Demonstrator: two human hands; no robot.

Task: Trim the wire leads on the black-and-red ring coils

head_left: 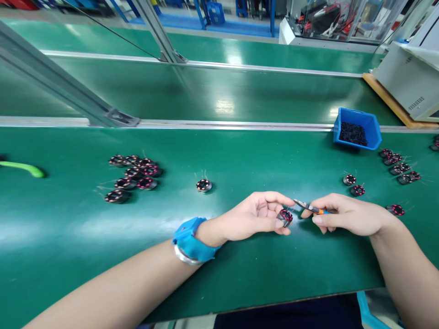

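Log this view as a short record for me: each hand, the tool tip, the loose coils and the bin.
Left hand: holds a coil between thumb and fingers
Right hand: holds pliers
Tool tip: close to the held coil's wires; contact unclear
Left coils: grouped on the green table
Middle coil: alone
Right coils: several, scattered
Blue bin: holds small dark pieces

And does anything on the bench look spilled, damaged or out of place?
Nothing looks plainly spilled or damaged. One wound coil sits alone, right of the loose cluster, so it looks slightly stray; the dark pieces lie inside the blue bin.
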